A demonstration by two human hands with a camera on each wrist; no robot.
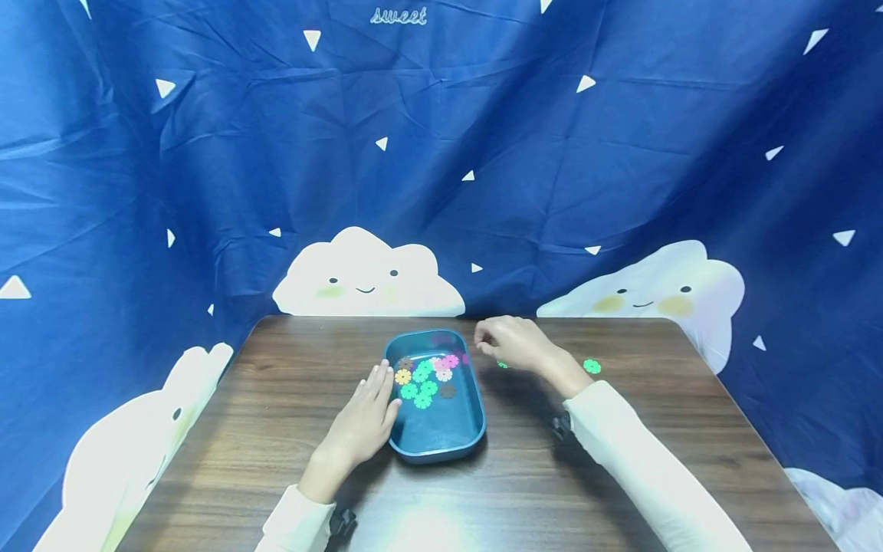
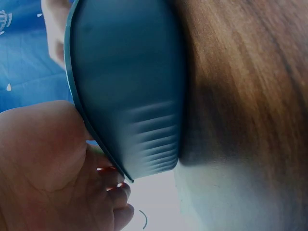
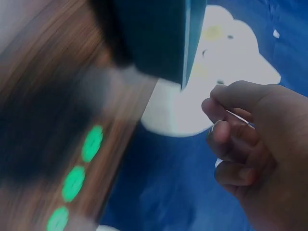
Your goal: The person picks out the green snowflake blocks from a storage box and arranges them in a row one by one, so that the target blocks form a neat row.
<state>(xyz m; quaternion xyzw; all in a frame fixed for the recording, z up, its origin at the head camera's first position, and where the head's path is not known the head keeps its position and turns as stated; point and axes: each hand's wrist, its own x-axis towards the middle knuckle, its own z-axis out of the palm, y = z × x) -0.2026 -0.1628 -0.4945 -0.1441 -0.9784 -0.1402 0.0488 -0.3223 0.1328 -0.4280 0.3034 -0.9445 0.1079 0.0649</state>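
dark wood table (image 1: 276,429); blue cloud-print cloth backdrop (image 1: 483,153) behind.

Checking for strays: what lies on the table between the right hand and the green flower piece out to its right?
Only bare wood, in the head view, between the right hand and the green flower piece.

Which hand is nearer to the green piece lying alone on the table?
Right. The right hand hovers just left of the green piece; the left hand rests against the tray, farther away.
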